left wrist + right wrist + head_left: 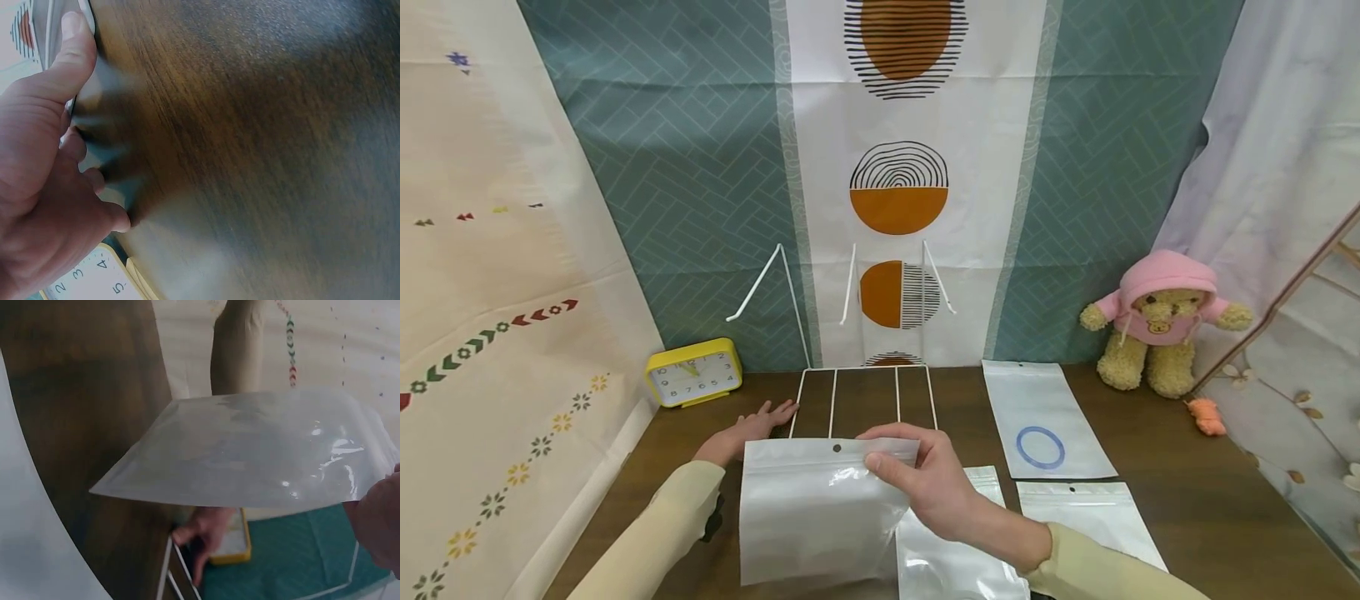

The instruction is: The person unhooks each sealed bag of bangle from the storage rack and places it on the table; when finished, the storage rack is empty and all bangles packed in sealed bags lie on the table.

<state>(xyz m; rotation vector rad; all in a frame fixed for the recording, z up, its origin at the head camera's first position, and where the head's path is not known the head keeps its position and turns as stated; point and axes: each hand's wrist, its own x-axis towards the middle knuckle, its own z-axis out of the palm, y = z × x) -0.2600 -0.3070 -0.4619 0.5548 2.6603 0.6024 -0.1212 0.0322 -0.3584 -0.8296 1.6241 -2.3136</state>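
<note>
My right hand pinches the top edge of a silvery white zip-lock pouch, with the thumb on the near face. The pouch hangs flat in front of me, and a small hole shows near its top. Beyond it, my left hand reaches to the left side of a white wire rack, its fingers spread and fingertips at the base rod. In the left wrist view the thumb stretches beside the rack and the other fingers are loosely bent near the tabletop. The right wrist view shows the pouch partly covering the left hand.
More pouches lie on the right: one with a blue ring showing, one below it, and one behind my right wrist. A yellow clock stands left of the rack. A teddy bear and an orange bundle are far right.
</note>
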